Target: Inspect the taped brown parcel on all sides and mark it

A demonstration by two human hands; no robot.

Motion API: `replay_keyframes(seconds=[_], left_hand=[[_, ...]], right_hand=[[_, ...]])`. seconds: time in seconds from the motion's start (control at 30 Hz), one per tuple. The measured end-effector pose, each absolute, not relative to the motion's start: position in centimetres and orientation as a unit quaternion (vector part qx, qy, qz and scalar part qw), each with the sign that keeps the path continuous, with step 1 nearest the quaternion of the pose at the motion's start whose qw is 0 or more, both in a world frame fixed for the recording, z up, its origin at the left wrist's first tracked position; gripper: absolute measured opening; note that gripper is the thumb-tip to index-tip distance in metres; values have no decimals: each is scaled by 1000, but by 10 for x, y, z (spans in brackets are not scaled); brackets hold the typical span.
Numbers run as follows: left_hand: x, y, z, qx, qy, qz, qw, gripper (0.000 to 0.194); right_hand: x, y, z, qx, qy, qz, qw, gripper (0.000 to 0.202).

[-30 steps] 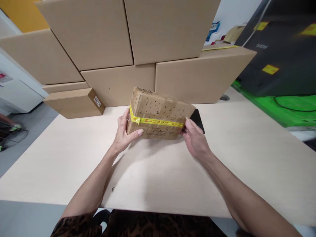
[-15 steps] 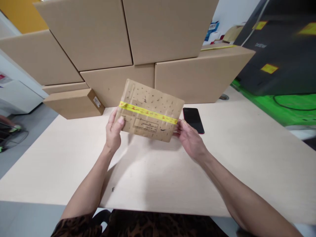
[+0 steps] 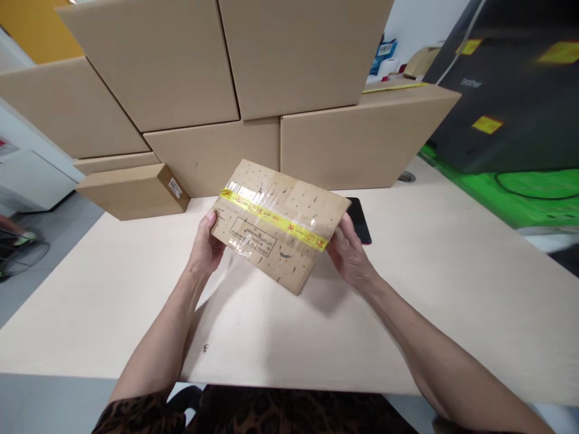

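Over the table (image 3: 136, 313), the left hand (image 3: 205, 247) and right hand (image 3: 353, 256) hold the box (image 3: 277, 224), fingers curled around opposite ends. Half a second ago the phone (image 3: 362, 226) showed whole; now the turned box hides part of it.

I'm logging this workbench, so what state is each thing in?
Yellow-taped box: taped, tilted, held at both ends
Left hand: gripping the box's left end
Right hand: holding its right end
Phone: flat, screen dark, partly hidden
Small box: looks closed, resting on the table
Large cartons: stacked
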State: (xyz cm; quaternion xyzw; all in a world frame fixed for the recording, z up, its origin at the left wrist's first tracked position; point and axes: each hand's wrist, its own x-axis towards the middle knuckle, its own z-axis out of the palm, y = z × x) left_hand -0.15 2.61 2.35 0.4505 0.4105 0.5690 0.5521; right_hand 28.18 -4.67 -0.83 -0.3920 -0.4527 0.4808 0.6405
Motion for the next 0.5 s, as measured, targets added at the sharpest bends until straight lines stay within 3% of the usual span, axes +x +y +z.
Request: replay_keyframes(seconds=[0.1, 0.27, 0.5], left_hand=[[1, 24, 26, 461, 386, 581, 549, 52], [7, 23, 22, 474, 383, 642, 466, 45], [9, 18, 17, 552, 364, 580, 475, 48]], right_hand=[[283, -48, -3, -390, -428, 495, 647, 101], [279, -49, -6, -389, -392, 552, 624, 91], [283, -50, -13, -425, -364, 543, 626, 93]])
